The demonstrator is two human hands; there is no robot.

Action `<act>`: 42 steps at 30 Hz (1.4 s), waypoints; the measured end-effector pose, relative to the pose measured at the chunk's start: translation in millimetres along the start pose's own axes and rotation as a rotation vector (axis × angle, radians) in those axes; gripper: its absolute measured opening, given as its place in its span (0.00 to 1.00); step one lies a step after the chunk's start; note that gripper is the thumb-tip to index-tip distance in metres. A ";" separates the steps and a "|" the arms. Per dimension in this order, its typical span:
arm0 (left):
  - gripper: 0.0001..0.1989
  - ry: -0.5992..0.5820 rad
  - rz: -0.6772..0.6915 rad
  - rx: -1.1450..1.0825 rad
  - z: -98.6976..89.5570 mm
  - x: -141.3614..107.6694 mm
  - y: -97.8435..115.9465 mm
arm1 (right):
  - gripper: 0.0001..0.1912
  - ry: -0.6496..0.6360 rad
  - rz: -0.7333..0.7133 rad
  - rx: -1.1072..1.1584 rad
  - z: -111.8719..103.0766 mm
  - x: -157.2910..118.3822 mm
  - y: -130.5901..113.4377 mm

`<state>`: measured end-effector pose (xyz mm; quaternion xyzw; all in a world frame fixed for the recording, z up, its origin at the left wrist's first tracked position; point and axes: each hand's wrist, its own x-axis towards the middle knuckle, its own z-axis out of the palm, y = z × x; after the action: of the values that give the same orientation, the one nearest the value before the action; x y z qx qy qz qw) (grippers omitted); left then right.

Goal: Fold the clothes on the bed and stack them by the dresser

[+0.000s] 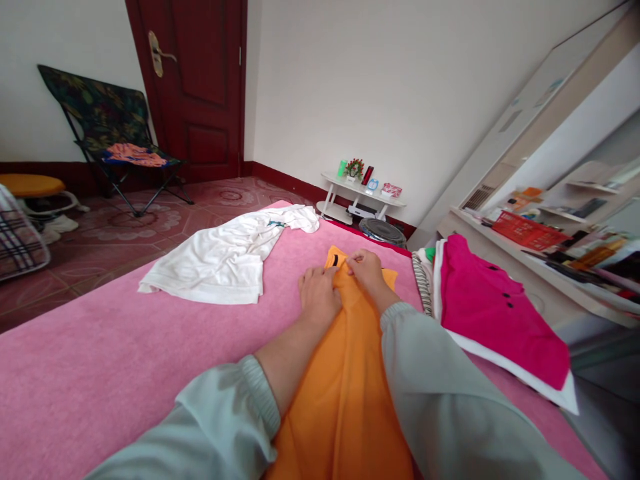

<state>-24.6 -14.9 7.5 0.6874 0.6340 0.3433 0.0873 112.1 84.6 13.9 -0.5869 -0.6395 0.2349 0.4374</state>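
Note:
An orange garment (350, 360) lies lengthwise on the pink bed cover (125, 360), its far end showing a small black mark. Near that end, my left hand (319, 293) is closed at the garment's left edge, fingers curled on the fabric. My right hand (367, 270) pinches the cloth a little further right, with thumb and fingertips together. Both forearms, in pale grey-green sleeves, partly cover the garment's sides. To the left, a crumpled white shirt (220, 257) is spread on the cover. A folded magenta shirt (495, 307) tops a stack of clothes at the right.
A folding chair (110, 120) with clothing on it stands by the dark red door (205, 87). Beyond the bed is a small white table (367, 190) holding several items. At the right, a shelf unit carries a red basket (530, 230).

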 end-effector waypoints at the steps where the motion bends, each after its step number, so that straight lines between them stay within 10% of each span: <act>1: 0.25 0.002 -0.013 -0.008 -0.1 0.1 0.0 | 0.01 0.034 0.028 0.039 0.6 -1.8 -0.7; 9: 0.24 0.025 -0.141 -0.102 1.1 5.9 -5.0 | 0.06 -0.033 0.245 0.404 -3.9 -5.0 -7.0; 19: 0.19 0.076 -0.038 -0.129 -4.0 5.8 -3.7 | 0.10 -0.009 0.142 0.492 -32.8 -19.0 4.5; 31: 0.06 -0.038 0.166 0.027 -10.3 -4.5 10.2 | 0.07 0.028 -0.137 0.137 -56.2 -62.5 30.4; 36: 0.15 -0.034 0.223 0.055 -9.0 -5.3 9.5 | 0.16 0.173 -0.300 0.058 -58.2 -74.8 27.7; 42: 0.08 -0.083 0.149 0.054 1.3 -0.3 1.0 | 0.21 -0.226 -0.283 -0.526 -48.7 -80.2 27.1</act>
<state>-23.1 -14.9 6.9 0.7483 0.5862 0.3028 0.0690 161.8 3.0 -6.2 -0.5554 -0.7981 0.0622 0.2250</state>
